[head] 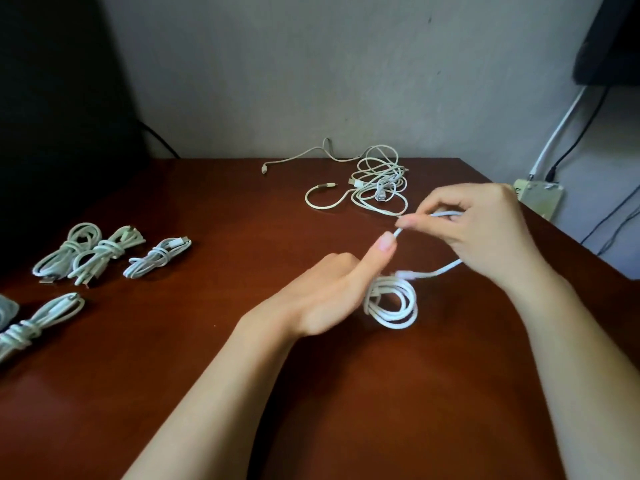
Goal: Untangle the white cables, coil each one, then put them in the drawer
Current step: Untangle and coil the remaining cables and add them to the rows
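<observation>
Left hand holds hanging loops of white cable over middle of table. Thumb sticks out straight, fingers mostly hidden. Right hand pinches same cable's free tail, fingers curled. Several tied bundles lie along left edge: coiling done there. Tangled pile sits at far edge, not yet sorted. Drawer not in sight. My guess: coiling past halfway, stowing all ahead.

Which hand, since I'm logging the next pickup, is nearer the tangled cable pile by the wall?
Right. The right hand, pinching the white cable, is just right of the tangled pile; the left hand, gripping the same cable's loops, lies farther forward.
</observation>
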### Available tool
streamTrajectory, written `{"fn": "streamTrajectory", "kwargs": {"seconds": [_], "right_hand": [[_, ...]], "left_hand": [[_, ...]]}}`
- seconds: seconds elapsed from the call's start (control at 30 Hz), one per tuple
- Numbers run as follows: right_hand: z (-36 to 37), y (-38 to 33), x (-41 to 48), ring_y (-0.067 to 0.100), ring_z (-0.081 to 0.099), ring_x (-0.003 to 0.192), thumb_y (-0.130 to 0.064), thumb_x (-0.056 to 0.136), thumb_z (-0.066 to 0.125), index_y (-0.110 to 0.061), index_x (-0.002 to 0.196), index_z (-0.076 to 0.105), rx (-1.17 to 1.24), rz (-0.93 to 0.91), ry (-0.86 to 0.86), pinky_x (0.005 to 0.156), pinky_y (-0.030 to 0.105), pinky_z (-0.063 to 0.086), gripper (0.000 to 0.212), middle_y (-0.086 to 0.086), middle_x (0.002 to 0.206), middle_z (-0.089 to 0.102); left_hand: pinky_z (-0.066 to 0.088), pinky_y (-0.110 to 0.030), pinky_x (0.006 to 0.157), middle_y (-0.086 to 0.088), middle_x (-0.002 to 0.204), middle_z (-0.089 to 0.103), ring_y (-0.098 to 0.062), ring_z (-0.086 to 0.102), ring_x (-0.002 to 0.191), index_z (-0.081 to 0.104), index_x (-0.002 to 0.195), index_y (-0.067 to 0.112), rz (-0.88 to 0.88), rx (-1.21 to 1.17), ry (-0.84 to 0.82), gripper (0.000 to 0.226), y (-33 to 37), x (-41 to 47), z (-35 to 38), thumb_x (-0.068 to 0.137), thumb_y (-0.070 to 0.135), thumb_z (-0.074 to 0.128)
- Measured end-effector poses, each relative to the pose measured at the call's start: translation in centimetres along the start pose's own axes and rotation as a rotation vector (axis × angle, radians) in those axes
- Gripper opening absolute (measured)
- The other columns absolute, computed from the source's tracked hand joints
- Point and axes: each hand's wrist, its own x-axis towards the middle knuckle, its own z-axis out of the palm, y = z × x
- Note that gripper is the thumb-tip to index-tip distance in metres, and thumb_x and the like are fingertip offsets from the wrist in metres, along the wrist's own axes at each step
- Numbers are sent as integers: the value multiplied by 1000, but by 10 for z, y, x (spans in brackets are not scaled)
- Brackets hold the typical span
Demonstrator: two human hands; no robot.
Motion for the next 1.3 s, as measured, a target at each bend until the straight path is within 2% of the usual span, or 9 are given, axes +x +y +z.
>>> {"fn": "streamTrajectory", "kwargs": {"seconds": [0.1, 0.23, 0.33, 0.57, 0.73, 0.87, 0.97, 1.13, 1.3], "right_hand": [[-2, 7, 1, 9, 35, 46, -71, 53, 64, -23, 58, 69, 32, 173, -53, 48, 20, 27, 48, -4, 42, 48], [7, 4, 1, 6, 33, 43, -61, 62, 62, -25, 51, 65, 99, 222, -69, 46, 15, 23, 39, -4, 40, 42], [20, -2, 2, 4, 32, 41, -51, 76, 62, -23, 44, 62, 236, 298, -98, 45, 15, 23, 43, -2, 43, 40], [41, -17, -8, 5, 48, 47, -38, 92, 56, -21, 55, 64, 7, 228, -248, 53, 14, 35, 41, -6, 44, 51], [48, -35, -18, 9, 46, 52, -37, 95, 47, -28, 76, 59, -183, 89, -521, 56, 30, 41, 24, -7, 55, 50], [45, -46, -23, 16, 53, 68, -32, 100, 41, -24, 93, 54, -325, -59, -624, 62, 31, 41, 17, -10, 69, 50], [42, -48, -23, 22, 60, 83, -34, 102, 33, -22, 104, 53, -475, -193, -579, 67, 32, 42, 24, -7, 90, 59], [42, -47, -25, 23, 50, 38, -20, 89, 61, -13, 70, 61, -544, -431, -295, 44, 23, 22, 20, -4, 54, 48], [43, -43, -26, 24, 47, 37, -30, 87, 42, -13, 65, 59, -480, -522, -250, 40, 24, 25, 33, -3, 53, 46]], "left_hand": [[29, -32, 61, -4, 58, 31, -15, 27, 56, 32, 60, 5, 44, -43, 58, 85, 5, -3, -1, 77, 86, 11], [25, -20, 47, 1, 53, 26, -10, 23, 49, 59, 73, -10, 115, -374, 96, 92, 6, -4, -4, 88, 72, 22], [15, -26, 46, 3, 53, 30, -10, 21, 48, 71, 78, 9, 185, -623, 187, 69, 5, -2, -11, 91, 59, 26], [16, -18, 40, 1, 47, 42, -6, 25, 38, 42, 80, 15, -19, -1003, 547, 47, -8, 12, -22, 102, 48, 17], [24, -21, 47, -2, 60, 41, -8, 32, 46, 47, 89, 11, -34, -1185, 448, 37, -11, 11, -27, 104, 34, 23], [23, -21, 47, -1, 60, 40, -7, 31, 46, 49, 85, 12, -113, -1071, 484, 31, -10, 12, -26, 104, 23, 27], [25, -21, 48, 0, 61, 38, -8, 30, 48, 50, 75, 13, -187, -728, 548, 37, -13, 14, -25, 104, 24, 30], [27, -29, 65, 6, 72, 49, -16, 42, 70, 55, 84, 16, -208, -168, 608, 34, -20, 13, -22, 103, 34, 33], [22, -27, 60, -2, 82, 54, -19, 45, 79, 52, 100, 6, -101, 79, 549, 30, -20, 10, -15, 103, 30, 33]]}}
